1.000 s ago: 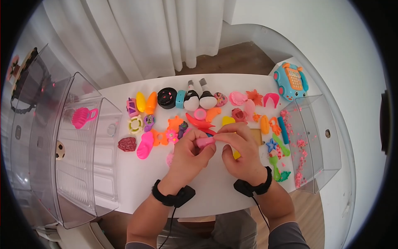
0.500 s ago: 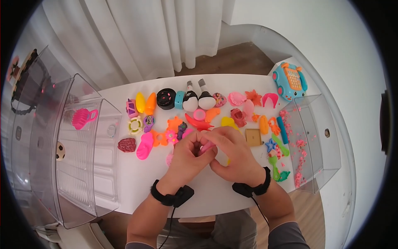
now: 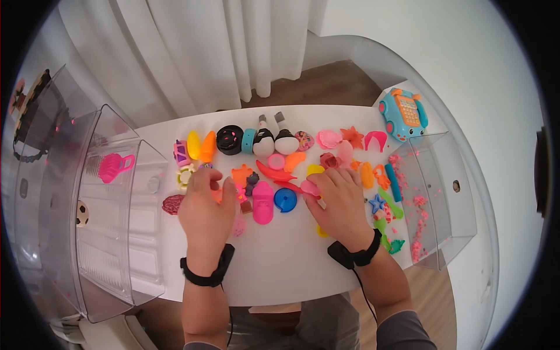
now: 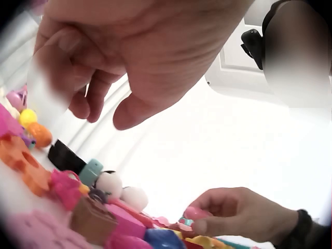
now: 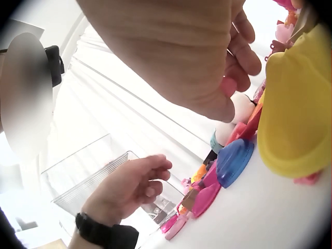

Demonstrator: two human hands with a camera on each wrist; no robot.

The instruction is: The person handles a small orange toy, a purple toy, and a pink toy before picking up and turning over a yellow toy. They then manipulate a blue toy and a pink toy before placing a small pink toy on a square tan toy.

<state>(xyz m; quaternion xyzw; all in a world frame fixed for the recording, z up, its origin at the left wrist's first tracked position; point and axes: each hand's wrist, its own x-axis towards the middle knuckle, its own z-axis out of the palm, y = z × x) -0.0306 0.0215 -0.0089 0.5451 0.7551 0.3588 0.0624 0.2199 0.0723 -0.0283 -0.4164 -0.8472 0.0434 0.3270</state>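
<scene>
My right hand (image 3: 343, 204) pinches a small rounded pink toy piece (image 3: 310, 188) between thumb and fingers, over the right middle of the white table (image 3: 280, 262). The piece (image 5: 228, 86) shows at the fingertips in the right wrist view. Just left of it lie a round blue toy lid (image 3: 285, 200) and a pink toy shoe (image 3: 262, 202). My left hand (image 3: 204, 213) hovers at the left, fingers loosely bent and nothing held. It covers some toys beneath, with a dark red toy piece (image 3: 172, 204) showing beside it.
A clear bin (image 3: 137, 233) with a pink toy scoop (image 3: 115, 167) stands at the left. Another clear box (image 3: 443, 198) with pink bits sits at the right. Behind it is a toy telephone (image 3: 403, 114). Two toy bulbs (image 3: 286, 142) and a black wheel (image 3: 230, 140) line the back.
The hands were together around the pink piece. Now the left hand has let go and moved left, while the right keeps the piece. The blue lid and pink shoe have come into view.
</scene>
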